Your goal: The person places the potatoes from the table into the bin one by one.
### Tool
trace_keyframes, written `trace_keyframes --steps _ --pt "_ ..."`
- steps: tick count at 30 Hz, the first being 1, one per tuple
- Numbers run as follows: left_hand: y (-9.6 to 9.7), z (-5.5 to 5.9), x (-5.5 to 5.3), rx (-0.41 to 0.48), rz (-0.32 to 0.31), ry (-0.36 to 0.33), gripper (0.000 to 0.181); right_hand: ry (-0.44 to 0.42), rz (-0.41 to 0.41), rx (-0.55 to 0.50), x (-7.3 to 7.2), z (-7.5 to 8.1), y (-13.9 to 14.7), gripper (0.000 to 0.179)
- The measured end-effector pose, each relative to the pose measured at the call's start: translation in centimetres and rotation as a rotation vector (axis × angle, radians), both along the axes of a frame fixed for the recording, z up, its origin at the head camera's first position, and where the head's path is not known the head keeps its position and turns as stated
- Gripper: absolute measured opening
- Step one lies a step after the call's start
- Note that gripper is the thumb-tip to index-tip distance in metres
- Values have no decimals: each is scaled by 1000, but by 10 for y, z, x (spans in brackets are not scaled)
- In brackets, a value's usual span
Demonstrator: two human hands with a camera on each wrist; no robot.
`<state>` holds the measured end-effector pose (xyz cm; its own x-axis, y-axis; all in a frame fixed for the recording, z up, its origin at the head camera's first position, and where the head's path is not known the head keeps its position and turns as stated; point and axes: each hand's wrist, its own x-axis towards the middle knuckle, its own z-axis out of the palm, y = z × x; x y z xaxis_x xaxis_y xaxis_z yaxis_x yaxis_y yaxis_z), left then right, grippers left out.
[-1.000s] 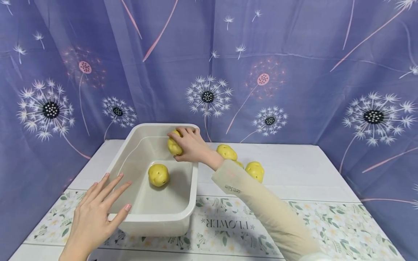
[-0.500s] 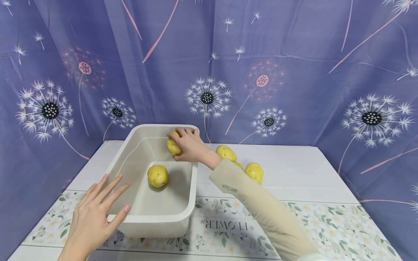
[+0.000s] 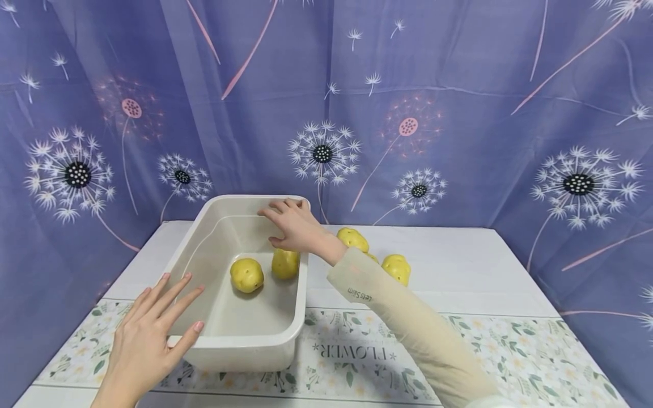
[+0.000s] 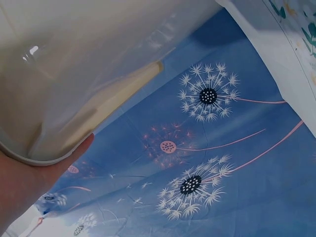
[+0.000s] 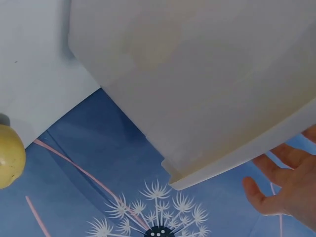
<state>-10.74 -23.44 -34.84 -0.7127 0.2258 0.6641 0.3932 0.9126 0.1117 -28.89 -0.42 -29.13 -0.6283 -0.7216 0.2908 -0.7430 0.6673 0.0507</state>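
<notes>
A pale grey plastic basin [image 3: 255,341] stands left of centre in the head view. Two yellow potatoes are inside it: one potato [image 3: 247,275] on the floor near the middle, another potato [image 3: 285,264] by the right wall. Over that second potato my right hand [image 3: 298,226] hovers across the right rim, fingers spread and holding nothing. My left hand [image 3: 148,334] rests at the near left rim with its fingers extended. From the left wrist, part of that hand [image 4: 29,185] shows against the basin's rim.
Several more potatoes [image 3: 353,239] lie on the white table right of the basin, partly behind the right sleeve [image 3: 408,323]. A floral strip [image 3: 525,351] crosses the table's front. Purple dandelion-print curtain [image 3: 255,113] encloses the back and sides.
My right hand has let go of the potato it held, and the potato has dropped to the basin's floor beside the right wall. The left hand stays in place.
</notes>
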Motion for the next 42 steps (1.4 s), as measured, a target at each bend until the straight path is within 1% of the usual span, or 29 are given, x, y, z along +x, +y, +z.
trace_keyframes --steps 7,14,18,25,35,42 --pt "-1 -1 0 3 0 -6 45 -21 -12 3 -1 -2 2 52" --pt "-1 -1 -1 2 0 0 45 -7 -25 -7 -4 -6 9 48" --pt "-1 -1 -1 5 -1 0 45 2 -27 -31 -5 -9 15 45" --pt "0 -2 -1 5 -1 -4 46 -16 0 -103 -4 -11 25 38" --pt "0 -2 0 8 -2 -6 45 41 26 -139 -3 -12 34 35" --pt "0 -2 0 1 4 -6 45 62 6 -138 -2 -14 41 34"
